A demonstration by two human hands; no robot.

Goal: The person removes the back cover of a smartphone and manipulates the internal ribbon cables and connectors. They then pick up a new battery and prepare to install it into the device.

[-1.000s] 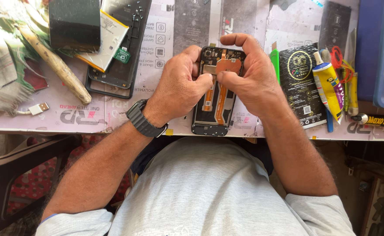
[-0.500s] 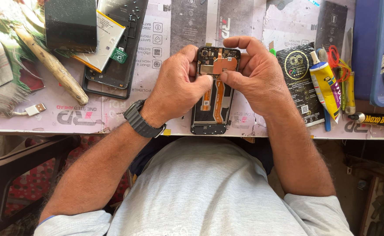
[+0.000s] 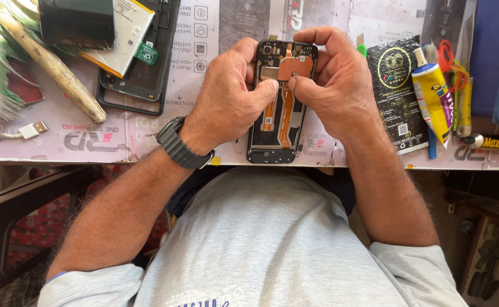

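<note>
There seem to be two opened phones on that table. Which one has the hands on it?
The opened phone with orange ribbon cables, in the middle: the left hand and right hand grip it. The empty black phone frame at upper left lies untouched.

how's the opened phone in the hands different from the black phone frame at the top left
The opened phone lies between the left hand and right hand; the black phone frame lies untouched. The opened phone shows orange ribbon cables and boards; the frame is partly covered by a flat battery. Both are dark and lie flat on the table.
</note>
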